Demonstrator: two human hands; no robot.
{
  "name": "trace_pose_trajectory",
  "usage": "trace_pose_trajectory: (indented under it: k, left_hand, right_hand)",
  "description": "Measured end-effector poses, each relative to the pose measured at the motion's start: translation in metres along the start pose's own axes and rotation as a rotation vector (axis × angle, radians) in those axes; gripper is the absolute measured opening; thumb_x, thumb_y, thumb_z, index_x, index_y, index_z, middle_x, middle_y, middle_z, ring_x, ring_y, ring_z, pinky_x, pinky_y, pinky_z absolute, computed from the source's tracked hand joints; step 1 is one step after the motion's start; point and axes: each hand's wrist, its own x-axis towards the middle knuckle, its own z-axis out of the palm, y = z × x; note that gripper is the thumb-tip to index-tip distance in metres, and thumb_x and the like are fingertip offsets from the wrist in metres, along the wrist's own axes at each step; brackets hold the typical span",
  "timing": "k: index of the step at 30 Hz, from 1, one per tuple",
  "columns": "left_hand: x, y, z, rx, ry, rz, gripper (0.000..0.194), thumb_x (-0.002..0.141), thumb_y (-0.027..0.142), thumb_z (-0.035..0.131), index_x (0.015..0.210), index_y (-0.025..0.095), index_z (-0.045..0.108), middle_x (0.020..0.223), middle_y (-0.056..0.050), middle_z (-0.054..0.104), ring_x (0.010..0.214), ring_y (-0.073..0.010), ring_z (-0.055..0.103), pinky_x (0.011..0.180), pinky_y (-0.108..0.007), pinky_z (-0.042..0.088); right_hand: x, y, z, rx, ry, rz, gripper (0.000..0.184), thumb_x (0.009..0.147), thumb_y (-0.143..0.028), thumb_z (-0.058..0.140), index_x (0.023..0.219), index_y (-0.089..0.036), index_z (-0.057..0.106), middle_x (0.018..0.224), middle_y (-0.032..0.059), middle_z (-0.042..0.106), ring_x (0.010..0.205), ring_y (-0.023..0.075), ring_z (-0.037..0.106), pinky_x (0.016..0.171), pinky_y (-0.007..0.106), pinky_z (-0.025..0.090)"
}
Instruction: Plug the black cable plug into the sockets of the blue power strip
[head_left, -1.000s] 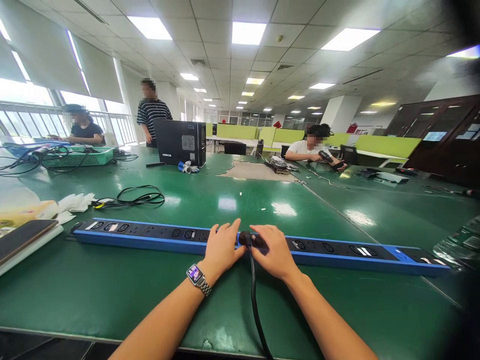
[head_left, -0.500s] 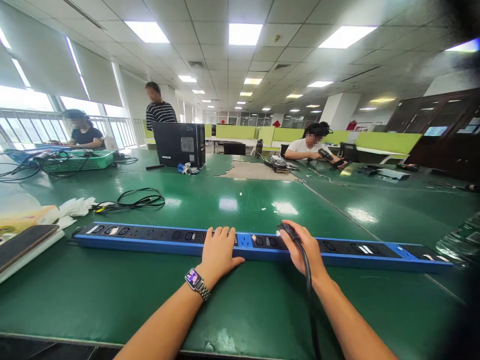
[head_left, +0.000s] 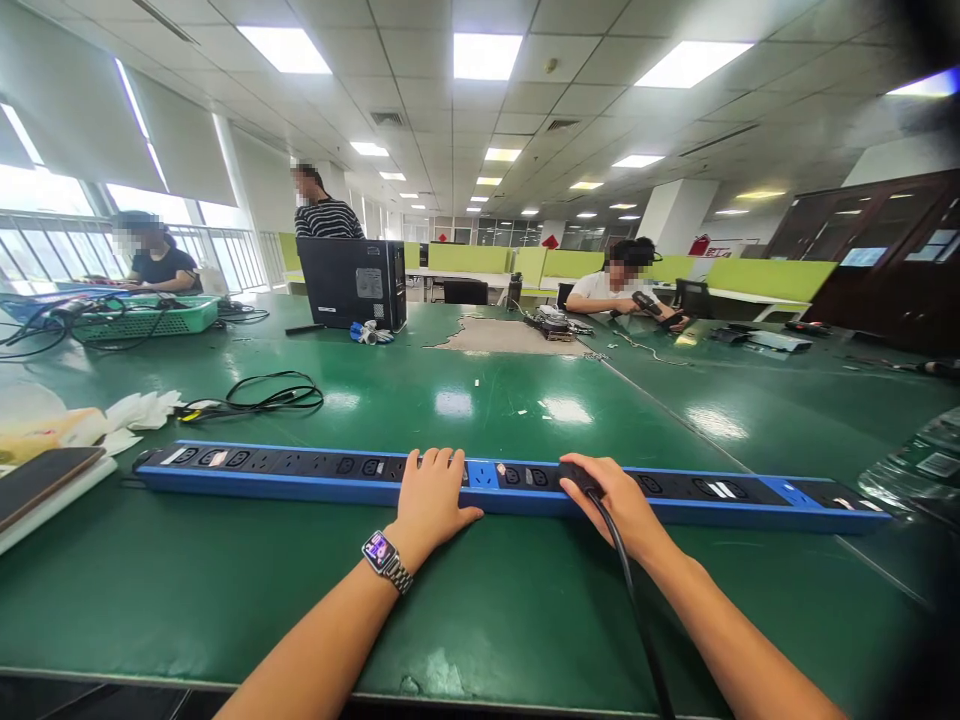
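A long blue power strip (head_left: 420, 500) with a black socket face lies across the green table. My left hand (head_left: 433, 495), with a watch on its wrist, lies over the strip left of its blue middle socket. Its fingers reach across to the far edge, and the thumb points right along the near side. My right hand (head_left: 619, 500) is closed on a black plug (head_left: 578, 478) against the sockets right of the middle. From the plug, a black cable (head_left: 637, 600) runs down past the table's front edge. The plug's pin end is hidden.
A coiled black cable (head_left: 274, 393) lies beyond the strip. At left are a phone (head_left: 45, 485) and crumpled tissues (head_left: 146, 410). Farther back stand a green basket (head_left: 180, 315) and a computer case (head_left: 345, 285). Clear plastic (head_left: 915, 465) lies at right. Several people are beyond.
My right hand has lowered the plug from a tilted pose just above the strip down onto its sockets. My left hand stays on the strip. The view has shifted slightly.
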Motion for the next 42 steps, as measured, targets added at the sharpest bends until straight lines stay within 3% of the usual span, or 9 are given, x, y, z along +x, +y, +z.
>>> trace_pose_trajectory:
  k: [5, 10, 15, 22, 26, 30, 34, 37, 42]
  left_hand:
    - [0.000, 0.009, -0.007, -0.132, 0.051, 0.031, 0.068, 0.077, 0.051, 0.068, 0.134, 0.020, 0.046, 0.135, -0.013, 0.054, 0.126, -0.0313, 0.046, 0.110, -0.053, 0.027]
    - [0.013, 0.055, -0.004, -0.293, 0.140, 0.228, 0.051, 0.087, 0.041, 0.060, 0.134, 0.025, 0.047, 0.128, -0.006, 0.059, 0.119, -0.0249, 0.050, 0.107, -0.044, 0.033]
    - [0.040, 0.102, 0.012, -0.331, 0.104, 0.290, 0.040, 0.089, 0.030, 0.057, 0.128, 0.026, 0.052, 0.114, -0.005, 0.065, 0.109, -0.0247, 0.055, 0.098, -0.043, 0.041]
    - [0.049, 0.110, 0.005, -0.561, 0.230, 0.316, 0.037, 0.089, 0.013, 0.046, 0.122, 0.024, 0.056, 0.116, -0.003, 0.066, 0.106, -0.0188, 0.057, 0.095, -0.034, 0.045]
    - [0.042, 0.074, -0.011, -0.651, 0.337, 0.169, 0.040, 0.086, 0.014, 0.047, 0.124, 0.024, 0.056, 0.118, -0.004, 0.067, 0.108, -0.0201, 0.059, 0.097, -0.036, 0.047]
    - [0.017, -0.013, -0.023, -0.754, 0.417, -0.042, 0.033, 0.086, 0.022, 0.050, 0.118, 0.021, 0.059, 0.111, -0.006, 0.071, 0.102, -0.0215, 0.064, 0.095, -0.038, 0.050]
    - [-0.018, -0.088, -0.029, -0.694, 0.280, -0.056, 0.032, 0.086, 0.033, 0.053, 0.114, 0.021, 0.063, 0.106, -0.003, 0.073, 0.098, -0.0222, 0.067, 0.092, -0.038, 0.053]
    - [-0.031, -0.106, -0.028, -0.643, 0.181, -0.008, 0.035, 0.086, 0.033, 0.051, 0.116, 0.020, 0.063, 0.108, -0.004, 0.073, 0.097, -0.0218, 0.068, 0.092, -0.038, 0.052]
    - [-0.030, -0.101, -0.027, -0.518, 0.108, 0.066, 0.037, 0.088, 0.028, 0.046, 0.121, 0.020, 0.061, 0.117, -0.006, 0.070, 0.105, -0.0212, 0.065, 0.096, -0.036, 0.049]
  right_hand:
    - [-0.008, 0.003, 0.005, -0.115, 0.039, -0.035, 0.036, 0.087, -0.047, 0.052, 0.114, -0.024, 0.061, 0.106, 0.0075, 0.070, 0.099, 0.0236, 0.062, 0.090, 0.042, 0.048]
    - [-0.026, 0.019, 0.012, -0.349, 0.051, 0.056, 0.081, 0.072, -0.065, 0.061, 0.136, -0.018, 0.044, 0.129, 0.0150, 0.059, 0.120, 0.0337, 0.052, 0.101, 0.055, 0.036]
    - [-0.031, 0.024, 0.014, -0.419, 0.005, 0.064, 0.063, 0.078, -0.054, 0.058, 0.131, -0.020, 0.048, 0.134, 0.0121, 0.056, 0.122, 0.0315, 0.050, 0.099, 0.051, 0.038]
    - [-0.029, 0.020, 0.015, -0.449, 0.003, 0.100, 0.064, 0.076, -0.054, 0.060, 0.130, -0.021, 0.049, 0.132, 0.0112, 0.057, 0.121, 0.0322, 0.049, 0.099, 0.051, 0.038]
    - [-0.029, 0.020, 0.015, -0.434, -0.009, 0.129, 0.069, 0.073, -0.060, 0.061, 0.131, -0.023, 0.050, 0.135, 0.0102, 0.055, 0.124, 0.0329, 0.047, 0.101, 0.053, 0.036]
    - [-0.028, 0.019, 0.017, -0.404, -0.017, 0.172, 0.073, 0.072, -0.065, 0.060, 0.131, -0.024, 0.050, 0.137, 0.0094, 0.054, 0.126, 0.0329, 0.045, 0.103, 0.053, 0.033]
    - [-0.026, 0.017, 0.021, -0.388, 0.006, 0.200, 0.074, 0.069, -0.071, 0.058, 0.128, -0.025, 0.052, 0.134, 0.0102, 0.055, 0.125, 0.0342, 0.046, 0.102, 0.055, 0.032]
    - [-0.024, 0.017, 0.021, -0.390, 0.007, 0.224, 0.076, 0.067, -0.073, 0.058, 0.127, -0.026, 0.054, 0.133, 0.0105, 0.056, 0.124, 0.0356, 0.046, 0.101, 0.056, 0.032]
    - [-0.020, 0.012, 0.019, -0.336, 0.005, 0.272, 0.074, 0.066, -0.072, 0.060, 0.124, -0.026, 0.057, 0.132, 0.0093, 0.058, 0.123, 0.0352, 0.048, 0.101, 0.058, 0.033]
